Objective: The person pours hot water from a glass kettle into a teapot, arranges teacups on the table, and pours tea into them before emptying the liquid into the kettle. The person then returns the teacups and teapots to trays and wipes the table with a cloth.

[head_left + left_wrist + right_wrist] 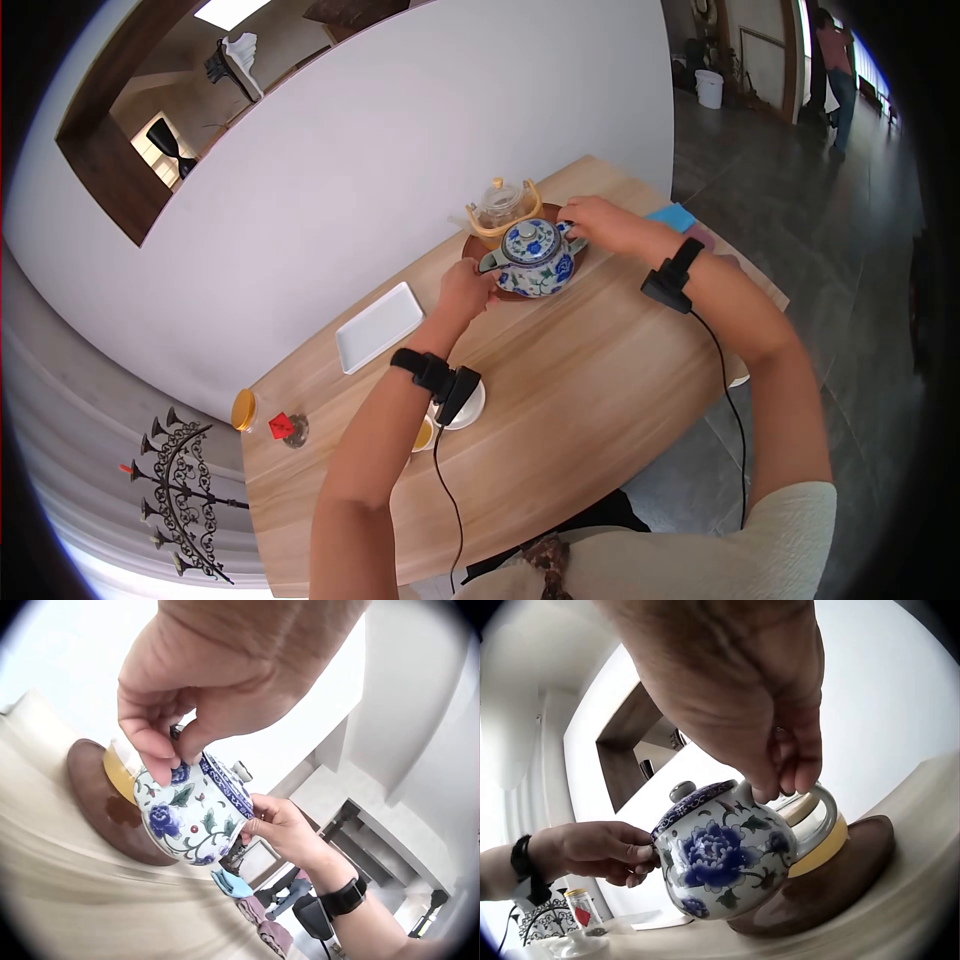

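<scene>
A blue-and-white porcelain teapot (pixel 540 275) with painted flowers and a knobbed lid (pixel 681 790) is held between both hands, close over a round brown tray (pixel 871 844). My left hand (pixel 466 288) pinches it at the spout side, where the fingers hide part of the spout. On the opposite side, my right hand (pixel 605 226) grips the top of the curved handle (pixel 826 825) with thumb and fingertips. Behind the porcelain pot, a clear glass teapot (pixel 500 205) with a bamboo-coloured handle stands toward the wall; yellow liquid (pixel 825 851) shows in it.
A white rectangular tray (pixel 380 327) lies along the wall. Nearer the body are a white dish (pixel 470 408) and a cup of yellow liquid (pixel 424 434). A yellow-lidded jar (pixel 243 410) stands far left. Folded blue cloth (pixel 672 216) lies by the right edge. Another person (pixel 838 75) stands far off.
</scene>
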The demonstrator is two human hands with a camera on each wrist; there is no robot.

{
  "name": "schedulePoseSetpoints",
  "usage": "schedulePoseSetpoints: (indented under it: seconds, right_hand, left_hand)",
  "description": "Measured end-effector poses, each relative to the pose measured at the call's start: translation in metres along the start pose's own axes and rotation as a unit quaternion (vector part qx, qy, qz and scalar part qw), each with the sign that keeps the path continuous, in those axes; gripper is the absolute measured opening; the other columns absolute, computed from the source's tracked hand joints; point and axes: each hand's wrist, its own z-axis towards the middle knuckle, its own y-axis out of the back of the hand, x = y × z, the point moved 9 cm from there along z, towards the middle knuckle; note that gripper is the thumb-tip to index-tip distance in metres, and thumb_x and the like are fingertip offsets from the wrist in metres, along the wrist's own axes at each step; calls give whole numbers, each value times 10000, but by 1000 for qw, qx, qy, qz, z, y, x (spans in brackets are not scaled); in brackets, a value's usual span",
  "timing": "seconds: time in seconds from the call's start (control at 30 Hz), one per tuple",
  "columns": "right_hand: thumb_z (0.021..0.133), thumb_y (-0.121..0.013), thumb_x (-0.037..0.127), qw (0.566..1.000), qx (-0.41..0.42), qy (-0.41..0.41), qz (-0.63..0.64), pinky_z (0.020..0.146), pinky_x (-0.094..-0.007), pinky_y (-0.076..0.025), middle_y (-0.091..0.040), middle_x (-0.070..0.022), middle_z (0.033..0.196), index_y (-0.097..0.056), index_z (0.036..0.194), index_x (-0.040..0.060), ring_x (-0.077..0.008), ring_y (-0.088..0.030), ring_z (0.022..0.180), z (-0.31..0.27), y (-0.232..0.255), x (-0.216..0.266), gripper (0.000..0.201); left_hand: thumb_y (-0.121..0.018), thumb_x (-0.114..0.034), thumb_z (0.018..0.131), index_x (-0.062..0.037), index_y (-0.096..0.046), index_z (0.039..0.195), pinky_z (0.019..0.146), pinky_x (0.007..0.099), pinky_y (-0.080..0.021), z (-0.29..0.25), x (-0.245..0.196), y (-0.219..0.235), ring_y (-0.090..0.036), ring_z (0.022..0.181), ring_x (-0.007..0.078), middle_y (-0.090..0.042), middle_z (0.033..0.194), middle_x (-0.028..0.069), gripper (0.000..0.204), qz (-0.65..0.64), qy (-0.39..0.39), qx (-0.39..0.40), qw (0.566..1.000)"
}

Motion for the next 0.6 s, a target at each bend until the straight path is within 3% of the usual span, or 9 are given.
schedulePoseSetpoints:
  seconds: [0.07, 0.27, 0.37, 0.6]
  right_hand:
    - [750, -653, 52, 1000, 3, -17, -17, 781, -429, -441, -563, -162, 895, -599, 926, 23, -361, -537, 904, 6, -7, -13, 187]
    - [744, -666, 46, 1000, -1, -24, 11, 766, -435, -444, -572, -168, 896, -601, 928, 17, -368, -543, 882, 13, -20, -30, 197]
    - [747, -669, 48, 999, 11, -37, 11, 759, -433, -445, -578, -173, 897, -604, 917, 9, -367, -548, 880, 14, -27, -36, 186]
    - [755, -672, 55, 999, 28, -34, 13, 757, -431, -451, -585, -188, 870, -623, 939, 6, -366, -560, 861, 14, -33, -41, 197]
  left_hand:
    - [-641, -169, 838, 22, -559, 808, 448, 287, -474, 14, 8, -1, -630, 525, 157, -631, 626, 99, 210, -37, 0, -21, 999]
    - [-639, -167, 841, 41, -577, 786, 470, 295, -484, 23, 8, 0, -643, 543, 178, -636, 637, 106, 223, 9, 2, -32, 999]
    - [-625, -181, 868, -10, -559, 814, 447, 260, -446, 30, 13, -5, -625, 568, 127, -627, 681, 67, 191, 29, 12, 2, 1000]
    - [-620, -188, 872, -2, -559, 822, 461, 268, -475, 30, 14, -11, -635, 572, 138, -635, 708, 72, 202, 20, 22, 19, 999]
